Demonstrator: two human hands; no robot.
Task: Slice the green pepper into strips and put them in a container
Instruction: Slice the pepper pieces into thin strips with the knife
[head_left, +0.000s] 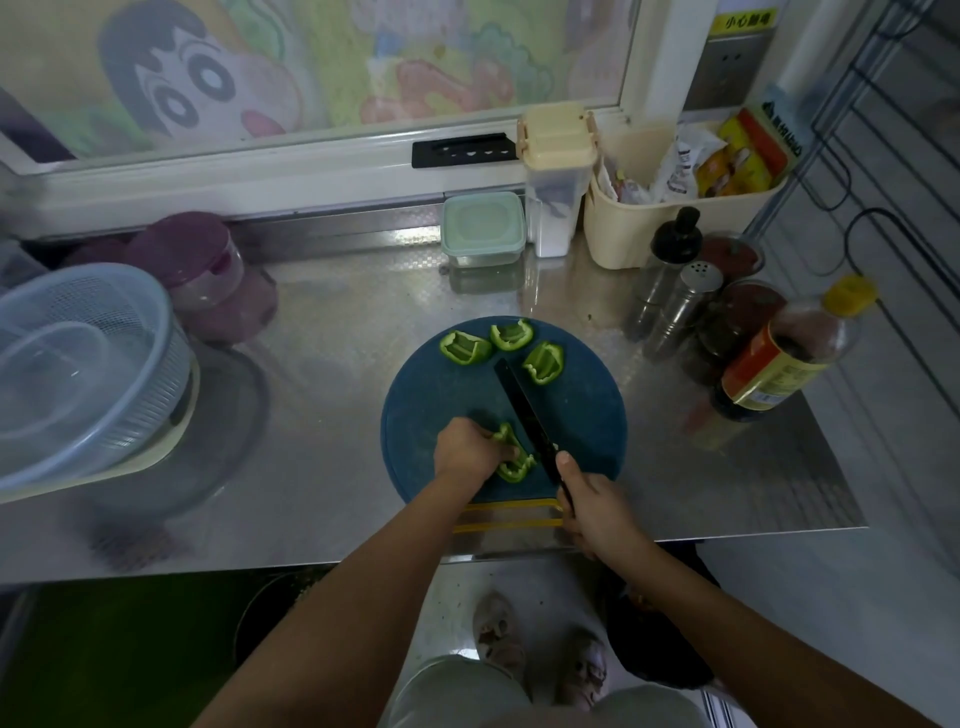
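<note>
A round dark-blue cutting board (447, 395) lies on the steel counter. At its far edge rest three green pepper pieces (544, 362), inner side up. On the near part of the board my left hand (465, 449) holds down another pepper piece (514, 457) with curled fingers. Gripping the handle of a black knife (524, 410), my right hand (597, 506) has the blade against that piece's right side, tip pointing away. A small clear container with a pale green lid (483, 228) stands at the back of the counter.
At the left a light-blue colander (88, 364) sits with a clear bowl inside, beside purple containers (202, 265). Shakers, jars and a sauce bottle (779, 364) crowd the right side. A cream bin of packets (670, 208) stands back right. The counter edge runs just below my wrists.
</note>
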